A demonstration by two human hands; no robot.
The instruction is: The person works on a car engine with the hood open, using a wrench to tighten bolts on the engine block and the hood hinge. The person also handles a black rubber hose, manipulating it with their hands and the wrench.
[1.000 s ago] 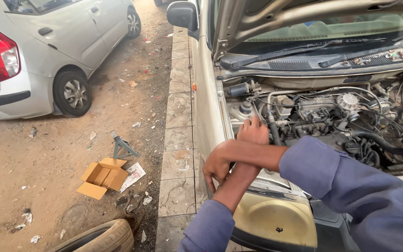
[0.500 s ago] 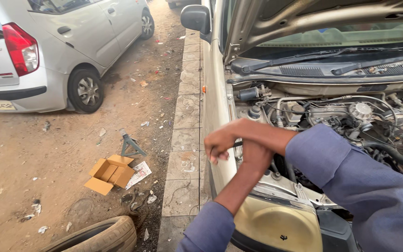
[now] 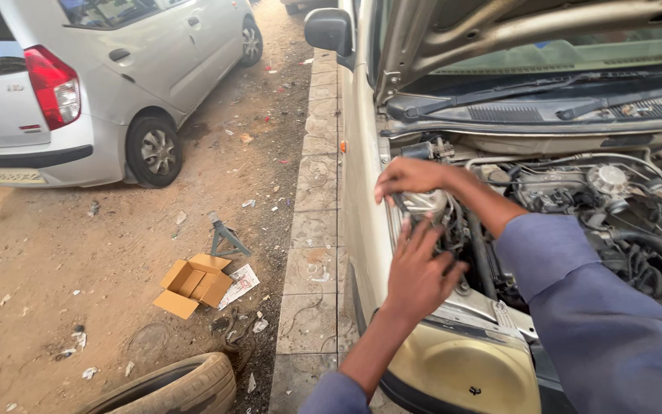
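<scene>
I lean over the open engine bay (image 3: 576,199) of a beige car (image 3: 362,192) with its hood raised. My right hand (image 3: 411,178) reaches across from the right in a blue sleeve. Its fingers curl over the top of a whitish reservoir (image 3: 427,204) at the bay's left edge. My left hand (image 3: 421,270) comes up from below with fingers spread. It hovers just under the reservoir, above hoses and the front panel, holding nothing.
A silver hatchback (image 3: 78,92) is parked to the left on dirt. An opened cardboard box (image 3: 191,285), a jack stand (image 3: 225,238), paper scraps and a worn tyre (image 3: 170,387) lie on the ground. A paved kerb strip (image 3: 312,230) runs beside the beige car.
My right hand has moved from the fender edge up onto the reservoir. My left hand has drawn back out of the bay and opened its fingers below it.
</scene>
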